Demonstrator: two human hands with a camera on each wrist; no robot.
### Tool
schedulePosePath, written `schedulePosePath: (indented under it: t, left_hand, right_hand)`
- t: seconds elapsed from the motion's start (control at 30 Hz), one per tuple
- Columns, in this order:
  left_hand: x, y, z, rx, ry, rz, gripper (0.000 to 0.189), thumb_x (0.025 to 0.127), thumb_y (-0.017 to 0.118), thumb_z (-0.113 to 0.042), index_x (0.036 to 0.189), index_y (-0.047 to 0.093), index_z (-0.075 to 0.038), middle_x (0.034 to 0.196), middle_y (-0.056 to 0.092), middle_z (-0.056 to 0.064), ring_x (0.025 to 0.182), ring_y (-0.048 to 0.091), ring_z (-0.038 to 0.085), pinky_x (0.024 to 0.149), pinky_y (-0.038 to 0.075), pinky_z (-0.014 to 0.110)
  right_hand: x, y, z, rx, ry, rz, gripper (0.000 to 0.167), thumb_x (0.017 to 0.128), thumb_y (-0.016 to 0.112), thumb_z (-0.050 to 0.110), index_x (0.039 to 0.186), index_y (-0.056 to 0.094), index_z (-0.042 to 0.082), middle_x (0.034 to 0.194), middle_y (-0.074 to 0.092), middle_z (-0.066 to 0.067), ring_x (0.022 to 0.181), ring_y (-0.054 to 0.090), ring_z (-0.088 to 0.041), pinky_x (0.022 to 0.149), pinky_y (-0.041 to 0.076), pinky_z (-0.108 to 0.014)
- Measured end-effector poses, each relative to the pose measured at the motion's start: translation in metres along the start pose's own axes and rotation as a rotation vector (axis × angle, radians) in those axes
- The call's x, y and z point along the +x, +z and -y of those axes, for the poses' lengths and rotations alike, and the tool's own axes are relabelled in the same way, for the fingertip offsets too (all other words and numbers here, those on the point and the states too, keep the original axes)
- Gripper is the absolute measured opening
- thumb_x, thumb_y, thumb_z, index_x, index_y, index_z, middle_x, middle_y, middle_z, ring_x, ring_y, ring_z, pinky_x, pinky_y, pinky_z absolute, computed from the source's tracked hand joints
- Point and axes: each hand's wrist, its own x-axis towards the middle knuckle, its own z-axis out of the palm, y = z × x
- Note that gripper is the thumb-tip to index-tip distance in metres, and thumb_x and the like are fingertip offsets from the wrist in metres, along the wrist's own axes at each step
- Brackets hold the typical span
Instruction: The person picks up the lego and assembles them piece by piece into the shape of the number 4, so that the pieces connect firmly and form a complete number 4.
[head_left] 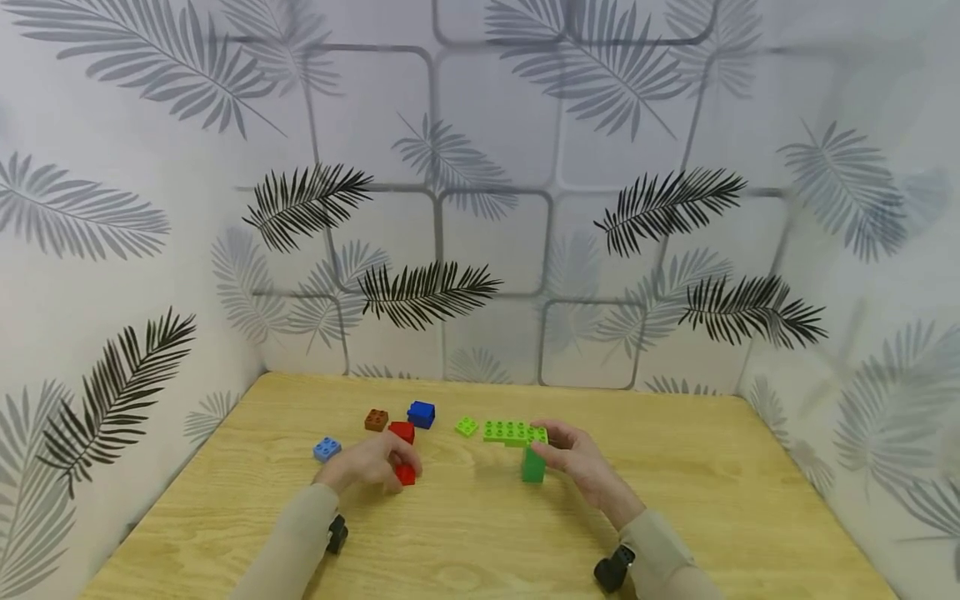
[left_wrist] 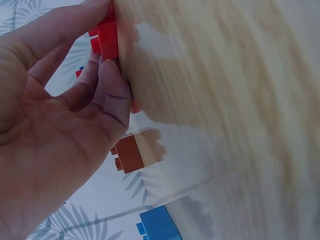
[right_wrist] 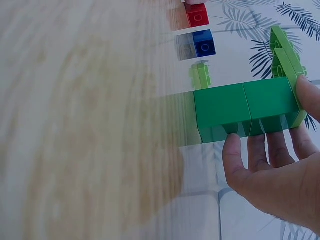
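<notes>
Your left hand point(head_left: 371, 462) pinches a red plastic brick point(head_left: 406, 475); your right point(head_left: 583, 469), likely steadying, grips green plastic blocks point(head_left: 533, 467) at three o'clock.

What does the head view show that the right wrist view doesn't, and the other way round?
Only the head view: the brown brick, the light blue brick and most of the left hand.
Only the right wrist view: the seam between the two stacked green bricks, and the fingers along their side.
Both: the right hand, the long lime plate, small lime plate, dark blue brick and a red brick.
</notes>
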Motion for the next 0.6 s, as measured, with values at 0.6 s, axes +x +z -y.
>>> schedulePosePath:
  t: [0.6]
  left_hand:
    - [0.0012, -0.0082, -0.007, -0.066, 0.068, -0.076, 0.032, 0.073, 0.077, 0.005, 0.103, 0.075, -0.005, 0.102, 0.066, 0.005, 0.09, 0.053, 0.021, 0.073, 0.048, 0.031]
  right_hand:
    - [0.0023, -0.002, -0.0005, -0.009, -0.013, 0.006, 0.05, 0.095, 0.066, 0.027, 0.139, 0.052, 0.009, 0.127, 0.058, -0.009, 0.108, 0.058, -0.014, 0.098, 0.048, -0.039]
